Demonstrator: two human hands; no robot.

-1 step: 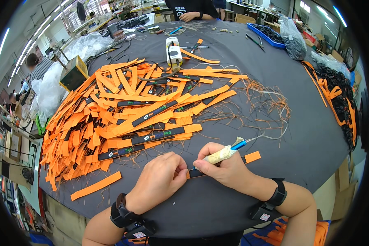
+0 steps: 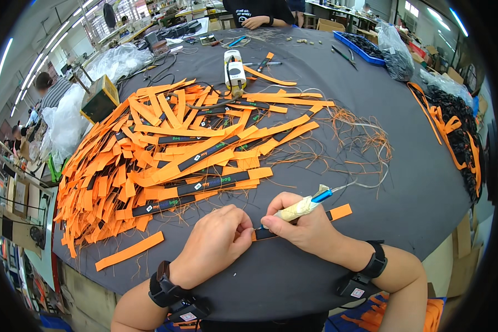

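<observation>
Black-and-orange strip (image 2: 340, 212): is lying on the dark tabletop (image 2: 409, 166), running beneath the right hand.
Wrapped tool (image 2: 297, 209): is pointing down at the strip near its left end, apparently trimming or finishing it.
Right hand (image 2: 307, 228): is clamping its fingers around the tool.
Left hand (image 2: 213, 243): is pinching the strip's left end.
Next move: is probably calling for a steady strip and careful tip.
Strip pile (image 2: 110, 188): is spreading beyond the left hand.

Left hand (image 2: 213, 235), fingers (image 2: 241, 219) bent, right hand (image 2: 309, 226) just right of left hand, fingers curled, forearms (image 2: 141, 303) angled inward
</observation>
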